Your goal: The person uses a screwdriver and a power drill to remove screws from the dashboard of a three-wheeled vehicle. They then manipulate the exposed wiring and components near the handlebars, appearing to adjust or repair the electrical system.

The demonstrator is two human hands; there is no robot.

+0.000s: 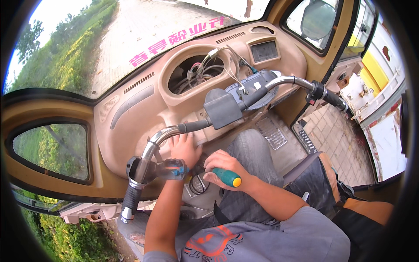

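My right hand (227, 165) is closed round the green handle of a screwdriver (226, 177), whose yellow end cap faces up toward me; its shaft is hidden. Lying with fingers stretched out on the lower front of the beige dashboard (135, 135) is my left hand (185, 150). Above it passes the chrome-and-black handlebar (163, 134), with a grey cover (222, 109) at its middle. A detached instrument panel (253, 87) rests behind the bar, and bundled wires (205, 70) come out of the oval dashboard opening (168, 83).
The left grip (131, 201) and a translucent reservoir (174, 169) stick out near my left forearm. On the right are the other grip (336, 101) and an open doorway onto paving (336, 144). A pedal (273, 134) lies on the floor beyond my knee (251, 150).
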